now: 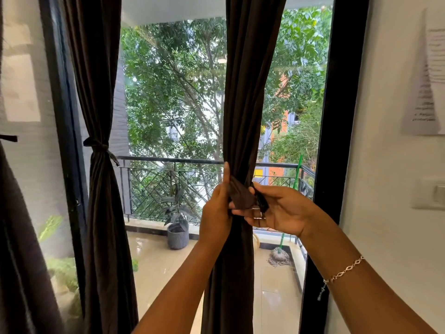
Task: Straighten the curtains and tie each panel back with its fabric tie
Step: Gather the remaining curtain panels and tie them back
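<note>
A dark brown curtain panel (248,97) hangs in the middle of the glass door, gathered narrow at waist height. A matching fabric tie (242,196) wraps it there. My left hand (215,213) pinches one end of the tie against the panel's left side, forefinger raised. My right hand (281,210) grips the other end on the right, palm up, a ring on one finger. To the left, a second brown panel (101,80) is cinched by its own knotted tie (100,147). A third panel (21,237) shows at the far left edge.
A black door frame (337,141) stands right of my hands, then a white wall with a taped paper (428,80) and a light switch (433,194). Beyond the glass lie a balcony railing (168,162), a potted plant (178,232) and a green-handled mop (280,255).
</note>
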